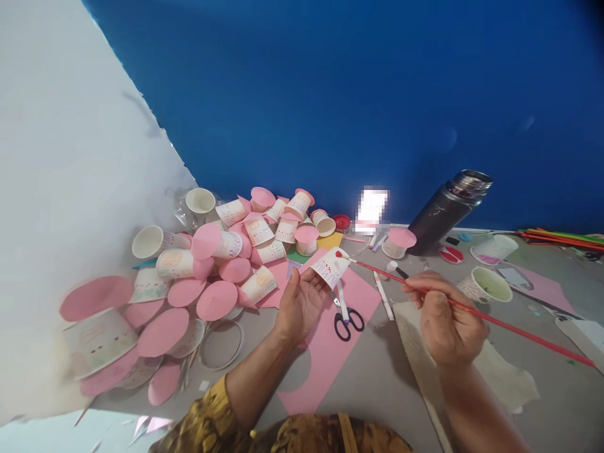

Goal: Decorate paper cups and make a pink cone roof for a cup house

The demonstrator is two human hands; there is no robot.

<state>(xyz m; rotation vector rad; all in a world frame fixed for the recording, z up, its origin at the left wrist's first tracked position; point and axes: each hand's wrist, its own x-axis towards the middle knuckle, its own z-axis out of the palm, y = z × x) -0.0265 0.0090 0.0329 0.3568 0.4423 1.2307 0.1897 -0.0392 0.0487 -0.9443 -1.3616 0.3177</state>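
A white paper cup (330,270) with purple strokes and red dabs lies tilted in my left hand (302,302), whose fingers curl behind it while the thumb points up. My right hand (448,318) pinches a long red paintbrush (500,322) near its middle. The brush's red-loaded tip meets the cup's side near its upper end. Below the cup, black-handled scissors (349,324) and a white marker (343,302) rest on pink paper (325,365) with a round cut in it.
Several decorated cups with pink discs (217,301) are heaped on the left. A dark flask (446,211) stands at the back right, near a green-stained cup (485,286). A red paint pot (341,222) is by the blue wall, and a cloth (504,377) lies under my right forearm.
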